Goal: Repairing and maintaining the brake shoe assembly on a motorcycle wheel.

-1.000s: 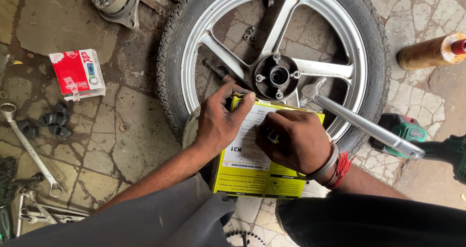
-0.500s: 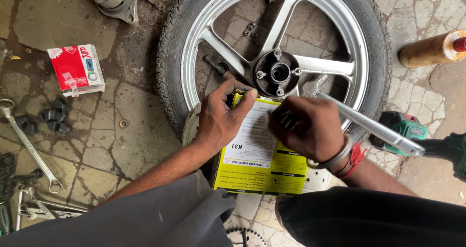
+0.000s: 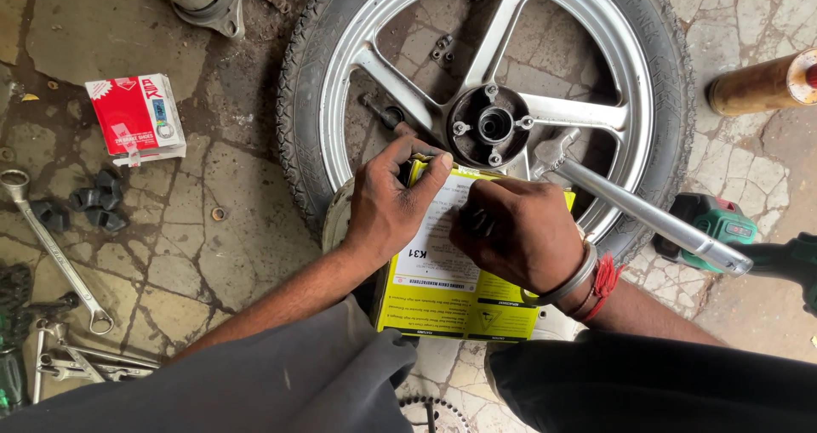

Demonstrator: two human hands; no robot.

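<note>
Left hand (image 3: 387,207) grips yellow box (image 3: 455,293) top edge; right hand (image 3: 519,233), now lower on box, clenched on small dark part; wheel (image 3: 494,122) unmoved.

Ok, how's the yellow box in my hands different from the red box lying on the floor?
The yellow box is gripped by the left hand and the right hand, while the red box lies untouched on the stone floor. The yellow box looks clearly bigger than the red box. The yellow box sits right at the wheel; the red box lies well off to the left. Both are printed cardboard cartons.
</note>
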